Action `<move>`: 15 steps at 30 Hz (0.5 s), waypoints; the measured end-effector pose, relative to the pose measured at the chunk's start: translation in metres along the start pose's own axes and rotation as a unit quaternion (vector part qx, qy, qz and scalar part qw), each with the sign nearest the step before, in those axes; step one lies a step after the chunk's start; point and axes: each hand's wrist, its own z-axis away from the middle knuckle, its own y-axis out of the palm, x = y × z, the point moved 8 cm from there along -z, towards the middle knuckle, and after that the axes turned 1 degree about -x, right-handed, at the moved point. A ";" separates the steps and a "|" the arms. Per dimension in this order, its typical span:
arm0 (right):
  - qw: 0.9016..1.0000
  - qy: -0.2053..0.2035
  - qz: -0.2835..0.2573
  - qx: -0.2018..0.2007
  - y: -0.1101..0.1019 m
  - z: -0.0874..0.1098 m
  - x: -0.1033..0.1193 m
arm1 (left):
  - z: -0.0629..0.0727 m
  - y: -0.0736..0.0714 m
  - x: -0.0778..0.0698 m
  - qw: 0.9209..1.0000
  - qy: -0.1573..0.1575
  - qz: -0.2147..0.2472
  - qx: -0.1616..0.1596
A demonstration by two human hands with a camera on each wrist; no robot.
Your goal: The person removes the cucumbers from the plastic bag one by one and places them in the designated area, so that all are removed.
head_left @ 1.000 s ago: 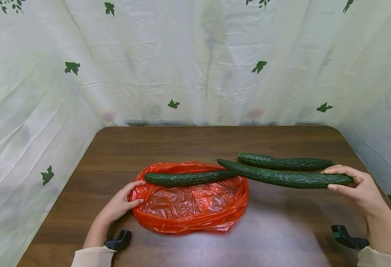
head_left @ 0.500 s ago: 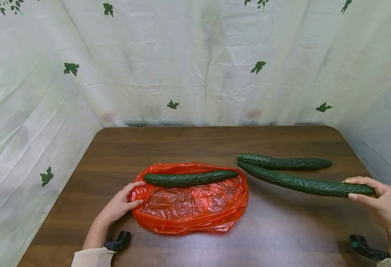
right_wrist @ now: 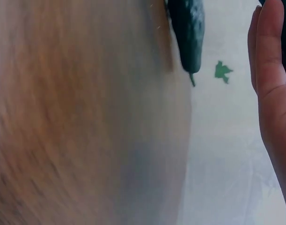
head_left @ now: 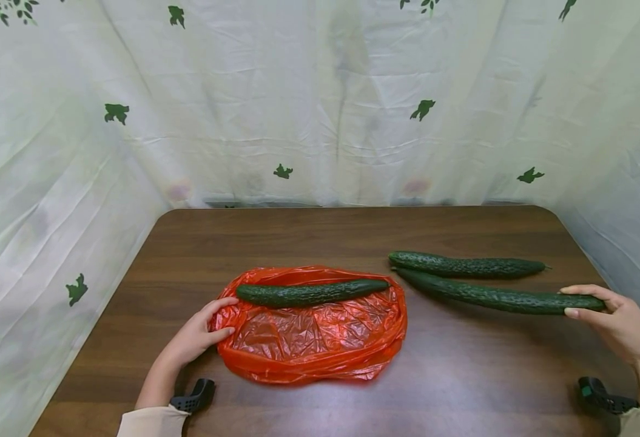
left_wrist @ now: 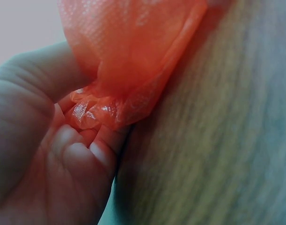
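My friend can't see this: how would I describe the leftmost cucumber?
On the brown table, find the open red bag gripped by the left hand. Across the bag's far part lies the leftmost cucumber, the only one of three on red plastic.

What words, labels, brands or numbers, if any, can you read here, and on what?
None can be read in any view.
The red bag, inner cucumber, held cucumber and far cucumber show no writing.
The curtain shows only pictures.
Any marking on the left wrist device is too small to read.
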 end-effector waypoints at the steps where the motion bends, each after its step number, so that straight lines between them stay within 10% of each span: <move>1: 1.000 -0.008 -0.030 0.004 0.000 -0.002 0.000 | 0.000 0.000 0.000 1.000 0.000 0.000 0.000; 7: 0.978 -0.057 -0.199 0.026 0.004 -0.008 0.002 | 0.000 0.000 0.000 1.000 0.001 -0.002 -0.002; 15: 0.991 0.029 -0.129 -0.030 -0.005 -0.018 -0.015 | 0.000 0.000 0.000 1.000 -0.007 0.002 -0.001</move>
